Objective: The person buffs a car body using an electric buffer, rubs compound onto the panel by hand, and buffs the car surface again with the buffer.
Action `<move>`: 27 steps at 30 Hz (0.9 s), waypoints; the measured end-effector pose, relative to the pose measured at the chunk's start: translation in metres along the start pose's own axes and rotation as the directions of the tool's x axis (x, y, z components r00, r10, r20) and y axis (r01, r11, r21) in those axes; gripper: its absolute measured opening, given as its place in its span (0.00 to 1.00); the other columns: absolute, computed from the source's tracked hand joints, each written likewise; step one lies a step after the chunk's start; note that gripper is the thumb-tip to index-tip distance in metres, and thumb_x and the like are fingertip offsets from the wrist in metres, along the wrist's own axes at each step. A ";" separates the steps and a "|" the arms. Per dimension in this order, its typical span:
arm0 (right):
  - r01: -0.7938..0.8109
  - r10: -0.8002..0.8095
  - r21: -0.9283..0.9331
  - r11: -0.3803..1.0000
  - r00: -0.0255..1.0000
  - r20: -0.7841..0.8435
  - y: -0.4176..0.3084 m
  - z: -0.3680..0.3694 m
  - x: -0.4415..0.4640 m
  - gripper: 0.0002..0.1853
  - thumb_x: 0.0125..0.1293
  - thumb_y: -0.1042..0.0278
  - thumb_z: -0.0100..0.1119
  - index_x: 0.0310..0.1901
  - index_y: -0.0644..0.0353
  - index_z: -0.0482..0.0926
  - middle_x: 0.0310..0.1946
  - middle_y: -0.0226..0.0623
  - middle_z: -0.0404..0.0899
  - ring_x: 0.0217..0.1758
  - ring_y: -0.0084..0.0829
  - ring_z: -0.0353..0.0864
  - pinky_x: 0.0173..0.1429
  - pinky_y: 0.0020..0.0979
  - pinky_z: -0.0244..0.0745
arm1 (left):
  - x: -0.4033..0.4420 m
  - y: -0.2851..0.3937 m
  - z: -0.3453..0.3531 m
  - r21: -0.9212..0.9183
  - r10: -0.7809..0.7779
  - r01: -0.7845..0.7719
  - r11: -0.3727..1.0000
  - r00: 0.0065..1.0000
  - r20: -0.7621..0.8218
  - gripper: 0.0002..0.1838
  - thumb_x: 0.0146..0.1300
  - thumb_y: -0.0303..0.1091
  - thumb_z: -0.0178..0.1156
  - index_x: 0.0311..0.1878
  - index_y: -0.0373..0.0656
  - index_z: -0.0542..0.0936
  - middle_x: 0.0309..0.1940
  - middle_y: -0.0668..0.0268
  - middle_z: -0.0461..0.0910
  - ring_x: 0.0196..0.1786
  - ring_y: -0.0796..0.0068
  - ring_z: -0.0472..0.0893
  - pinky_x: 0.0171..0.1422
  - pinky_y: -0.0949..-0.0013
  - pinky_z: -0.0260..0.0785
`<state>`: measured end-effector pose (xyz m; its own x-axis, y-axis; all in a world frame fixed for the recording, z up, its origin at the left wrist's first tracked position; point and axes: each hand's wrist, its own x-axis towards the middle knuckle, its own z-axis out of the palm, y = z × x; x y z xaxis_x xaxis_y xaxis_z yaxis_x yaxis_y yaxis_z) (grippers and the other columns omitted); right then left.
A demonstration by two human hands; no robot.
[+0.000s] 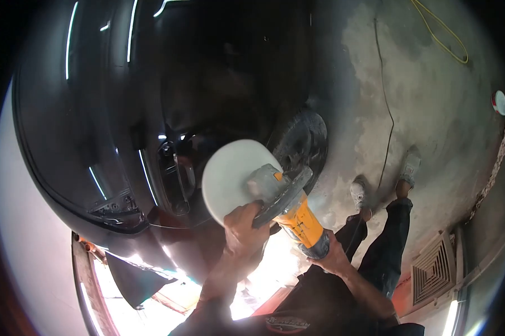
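A polisher with a worn yellow body [301, 221] and a broad white round pad [230, 176] spans the space between my hands. My left hand [244, 229] is closed around the dark curved front handle [286, 196], close to the pad's edge. At the rear end of the tool, my right hand [331, 256] grips the dark grey end of the body. The pad lies over the glossy black car panel [219, 84]. Whether its face touches the paint I cannot tell, since that side is hidden.
A dusty car wheel [305, 143] is right of the pad. A recessed fitting [175, 176] sits in the panel to its left. A dark cable [385, 106] runs along the concrete floor [426, 112] near my shoes. A yellow hose [445, 33] and a white-lidded bucket [500, 103] lie farther off.
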<state>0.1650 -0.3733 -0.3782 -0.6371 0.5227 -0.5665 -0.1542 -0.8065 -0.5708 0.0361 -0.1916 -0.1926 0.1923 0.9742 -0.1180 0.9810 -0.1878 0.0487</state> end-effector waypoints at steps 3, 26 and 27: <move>0.090 -0.089 0.015 0.996 0.995 -0.035 -0.003 -0.006 0.022 0.50 0.47 0.63 0.83 0.68 0.65 0.60 0.57 0.51 0.78 0.62 0.40 0.80 0.65 0.38 0.74 | 0.011 -0.007 0.012 -0.017 -0.075 0.075 0.997 0.997 -0.005 0.10 0.50 0.21 0.66 0.22 0.37 0.72 0.17 0.54 0.73 0.19 0.56 0.77 0.25 0.64 0.67; 0.038 -0.033 0.077 0.996 0.998 -0.056 -0.032 -0.097 0.097 0.46 0.48 0.65 0.80 0.67 0.63 0.63 0.55 0.49 0.78 0.62 0.40 0.77 0.68 0.40 0.72 | 0.163 0.006 0.113 -0.064 -0.069 0.085 0.994 0.972 0.224 0.07 0.52 0.20 0.67 0.34 0.33 0.79 0.24 0.51 0.81 0.28 0.56 0.82 0.35 0.60 0.72; 0.031 -0.019 0.131 0.991 0.996 -0.087 -0.045 -0.109 0.103 0.46 0.47 0.67 0.80 0.67 0.64 0.63 0.55 0.47 0.78 0.61 0.39 0.77 0.68 0.39 0.72 | 0.184 0.007 0.125 -0.030 -0.098 0.111 0.993 0.953 0.287 0.08 0.52 0.21 0.67 0.36 0.33 0.79 0.26 0.49 0.82 0.30 0.52 0.84 0.36 0.60 0.72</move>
<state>0.1881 -0.2533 -0.4756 -0.5659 0.5603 -0.6048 -0.2710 -0.8192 -0.5054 0.0816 -0.0292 -0.3383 0.0943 0.9110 -0.4015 0.9951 -0.0741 0.0654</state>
